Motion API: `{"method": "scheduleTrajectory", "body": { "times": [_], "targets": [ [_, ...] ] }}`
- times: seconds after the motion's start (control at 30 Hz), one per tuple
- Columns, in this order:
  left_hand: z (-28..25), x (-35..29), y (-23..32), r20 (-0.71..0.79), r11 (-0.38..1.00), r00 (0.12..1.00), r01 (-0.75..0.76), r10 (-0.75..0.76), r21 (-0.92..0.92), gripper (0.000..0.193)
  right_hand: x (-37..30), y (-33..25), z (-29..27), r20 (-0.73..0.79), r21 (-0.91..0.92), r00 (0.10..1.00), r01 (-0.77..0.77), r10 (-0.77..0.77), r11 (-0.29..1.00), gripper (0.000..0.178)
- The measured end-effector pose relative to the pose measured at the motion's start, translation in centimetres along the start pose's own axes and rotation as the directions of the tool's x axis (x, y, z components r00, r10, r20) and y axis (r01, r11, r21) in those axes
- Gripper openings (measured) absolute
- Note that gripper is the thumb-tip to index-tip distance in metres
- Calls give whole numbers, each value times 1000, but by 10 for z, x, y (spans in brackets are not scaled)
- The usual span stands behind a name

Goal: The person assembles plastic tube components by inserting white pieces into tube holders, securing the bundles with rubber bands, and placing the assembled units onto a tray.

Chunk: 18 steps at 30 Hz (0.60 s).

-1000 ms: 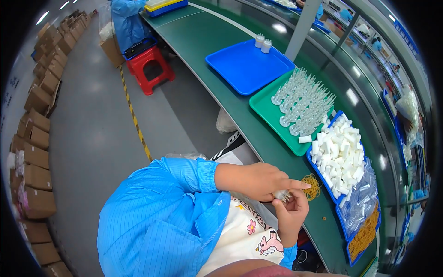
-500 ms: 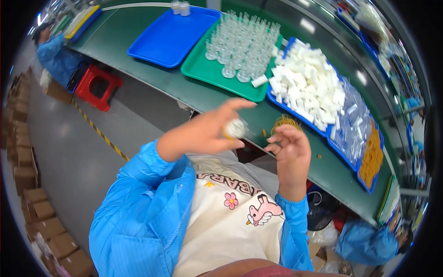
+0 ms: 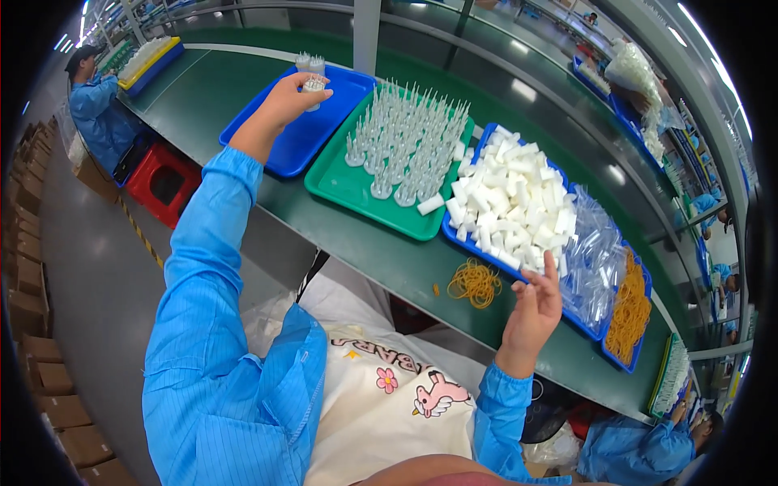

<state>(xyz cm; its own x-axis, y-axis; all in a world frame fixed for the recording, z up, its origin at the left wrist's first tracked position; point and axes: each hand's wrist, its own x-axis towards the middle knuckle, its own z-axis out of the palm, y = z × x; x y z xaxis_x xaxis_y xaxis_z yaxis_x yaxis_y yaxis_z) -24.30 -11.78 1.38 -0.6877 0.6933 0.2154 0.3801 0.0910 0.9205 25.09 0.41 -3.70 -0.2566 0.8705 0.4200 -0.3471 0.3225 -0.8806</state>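
Note:
My left hand reaches out over the far part of a blue tray. Its fingers are closed round a small round bundle with a whitish, spiky top. Similar whitish bundles stand just beyond it at the tray's far end. My right hand is raised above the near edge of the table, palm up, fingers apart and holding nothing. Close to it are a tray of white foam cylinders and a loose heap of yellow rubber bands.
A green tray carries many clear plastic pieces with thin upright stems. To the right lie clear plastic sleeves and a tray of rubber bands. A red stool and a co-worker are at left; another person sits lower right.
My left hand has moved from in front of my chest to the far left over the blue tray, carrying the bundle. My right hand has shifted slightly right and down, away from the rubber-band heap.

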Motion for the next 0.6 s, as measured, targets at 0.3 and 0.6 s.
{"method": "scheduleTrajectory", "body": {
  "times": [0.3, 0.6],
  "targets": [
    [6, 109, -49, -105, 825, 981, -77, 163, 560, 50, -10, 5, -10, 126, -155, 992, -13, 33, 988, 11],
    [19, 136, -77, -175, 765, 955, -75, 240, 640, 51, -11, 0, -7, 220, -201, 974, -9, 54, 980, 11]
  ]
}}
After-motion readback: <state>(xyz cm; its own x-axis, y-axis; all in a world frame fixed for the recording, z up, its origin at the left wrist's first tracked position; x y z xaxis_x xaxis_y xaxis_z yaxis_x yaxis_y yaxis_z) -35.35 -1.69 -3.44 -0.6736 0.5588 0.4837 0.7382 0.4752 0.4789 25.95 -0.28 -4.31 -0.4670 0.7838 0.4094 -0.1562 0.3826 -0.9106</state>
